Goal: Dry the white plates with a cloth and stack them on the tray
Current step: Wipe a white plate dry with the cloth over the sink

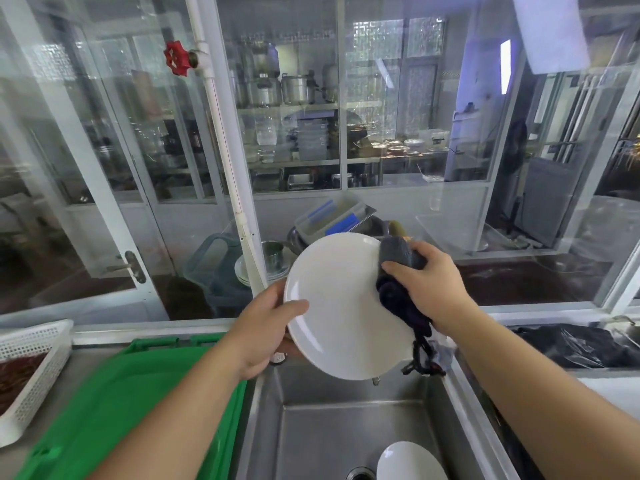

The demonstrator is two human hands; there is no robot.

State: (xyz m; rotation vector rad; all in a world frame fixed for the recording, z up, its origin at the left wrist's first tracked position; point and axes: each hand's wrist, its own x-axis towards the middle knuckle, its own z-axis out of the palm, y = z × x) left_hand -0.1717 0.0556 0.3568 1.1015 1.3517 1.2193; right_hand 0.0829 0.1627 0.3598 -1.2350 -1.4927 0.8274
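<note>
**Drying a white plate over the sink**

Tilting above the steel sink [311,427], a white plate [343,306] is gripped at its left rim by the left hand [263,327], thumb on the face and fingers curled behind. The right hand [429,289] clutches a dark cloth [398,282] against the plate's right edge. A second plate [408,462] lies in the sink; a green tray [121,403] sits on the desk to the left.

A commercial kitchen: steel sink [346,420], glass partition [415,98], shelves of big steel pots [294,88] and containers [311,140] behind.
</note>
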